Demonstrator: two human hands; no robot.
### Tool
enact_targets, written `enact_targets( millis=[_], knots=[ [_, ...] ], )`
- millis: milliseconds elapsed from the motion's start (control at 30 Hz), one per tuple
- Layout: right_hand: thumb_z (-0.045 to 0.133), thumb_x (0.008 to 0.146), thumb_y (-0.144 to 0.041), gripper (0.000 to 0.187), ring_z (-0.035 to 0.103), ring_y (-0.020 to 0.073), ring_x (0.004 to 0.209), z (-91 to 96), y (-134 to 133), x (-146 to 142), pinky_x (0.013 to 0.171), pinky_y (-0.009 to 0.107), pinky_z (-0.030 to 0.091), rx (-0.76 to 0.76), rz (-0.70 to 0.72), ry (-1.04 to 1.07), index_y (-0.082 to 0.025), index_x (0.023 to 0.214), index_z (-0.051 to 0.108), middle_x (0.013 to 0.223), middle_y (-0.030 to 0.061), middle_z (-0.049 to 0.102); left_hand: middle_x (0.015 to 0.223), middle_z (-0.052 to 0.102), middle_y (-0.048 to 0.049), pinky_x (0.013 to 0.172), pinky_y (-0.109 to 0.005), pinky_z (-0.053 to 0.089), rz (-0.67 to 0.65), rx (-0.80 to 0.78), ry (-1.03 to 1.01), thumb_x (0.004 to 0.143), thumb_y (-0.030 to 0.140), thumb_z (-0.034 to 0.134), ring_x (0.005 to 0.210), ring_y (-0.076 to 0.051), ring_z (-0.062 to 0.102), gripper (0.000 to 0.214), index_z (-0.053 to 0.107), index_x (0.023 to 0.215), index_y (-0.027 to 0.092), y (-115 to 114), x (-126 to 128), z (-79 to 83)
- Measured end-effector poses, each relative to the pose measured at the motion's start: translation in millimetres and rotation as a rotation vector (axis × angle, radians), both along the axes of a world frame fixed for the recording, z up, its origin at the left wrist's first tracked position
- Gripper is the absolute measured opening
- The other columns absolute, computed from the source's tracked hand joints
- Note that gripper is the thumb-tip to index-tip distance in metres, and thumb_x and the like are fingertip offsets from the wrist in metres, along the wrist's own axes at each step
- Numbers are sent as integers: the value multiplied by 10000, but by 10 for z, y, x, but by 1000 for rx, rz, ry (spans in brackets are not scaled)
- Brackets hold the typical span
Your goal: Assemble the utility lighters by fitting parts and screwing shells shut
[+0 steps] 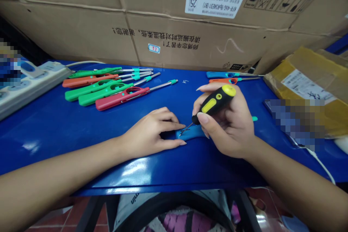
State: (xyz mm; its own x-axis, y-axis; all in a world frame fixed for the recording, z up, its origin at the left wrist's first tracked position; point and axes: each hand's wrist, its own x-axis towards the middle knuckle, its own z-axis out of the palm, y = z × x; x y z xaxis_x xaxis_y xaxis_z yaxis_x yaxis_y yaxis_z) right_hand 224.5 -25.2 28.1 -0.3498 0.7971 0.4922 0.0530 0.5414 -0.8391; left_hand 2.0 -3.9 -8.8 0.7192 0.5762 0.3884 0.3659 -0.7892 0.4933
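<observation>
Your right hand, right of centre in the frame, is closed around a black-and-yellow screwdriver, its shaft slanting down to the lower left. The tip meets the end of a blue utility lighter lying near the middle of the frame on the blue table. Your left hand pinches that same end, thumb below, fingers above. Green, orange and red lighters lie side by side at upper left; two more lighters, blue and orange, sit at upper right.
</observation>
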Motion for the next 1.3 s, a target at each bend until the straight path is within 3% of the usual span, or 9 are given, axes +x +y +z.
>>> enact_targets(
  millis=[767,1300],
  knots=[
    [627,963,-272,368,616,146,752,-8,31,23,597,269,576,170,-17,-69,-287,1300,479,937,28,616,984,717,-71,841,-356,513,-9,-3,-8,887,380,749,912,-207,609,350,748,1156,156,-4,-6,-7],
    [634,963,-263,371,644,137,779,-11,14,11,600,257,578,67,13,-44,-274,1299,477,981,30,618,929,700,-64,811,-344,505,-7,1,-13,885,375,751,878,-199,593,338,754,1136,148,-7,0,7]
  ],
)
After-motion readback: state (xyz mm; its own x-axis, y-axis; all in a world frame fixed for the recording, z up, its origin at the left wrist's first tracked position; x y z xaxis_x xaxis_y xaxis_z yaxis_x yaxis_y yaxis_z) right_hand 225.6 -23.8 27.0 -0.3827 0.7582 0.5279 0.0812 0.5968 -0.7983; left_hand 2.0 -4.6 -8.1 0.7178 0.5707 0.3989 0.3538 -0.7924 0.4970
